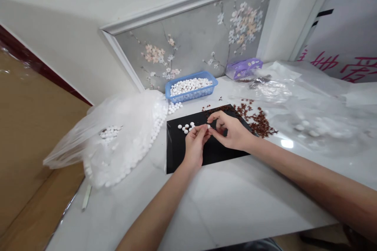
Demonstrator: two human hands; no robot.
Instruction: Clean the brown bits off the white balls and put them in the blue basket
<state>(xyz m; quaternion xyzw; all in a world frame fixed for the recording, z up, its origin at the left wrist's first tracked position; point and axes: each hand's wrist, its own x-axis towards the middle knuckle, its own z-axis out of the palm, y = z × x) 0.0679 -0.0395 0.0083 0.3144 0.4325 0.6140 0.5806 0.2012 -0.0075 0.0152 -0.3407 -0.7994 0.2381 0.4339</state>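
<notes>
Left hand point(194, 145) has white ball point(209, 126) in grip over black mat point(176, 153), right hand point(231, 131) at it, can't tell if grasping; loose balls point(186, 131) beside left hand, brown stars point(260, 123) along mat's right edge.

Room before black mat point(176, 153), tray point(194, 95) beyond

White ball point(209, 126) (small) in left grip point(194, 141)
</notes>
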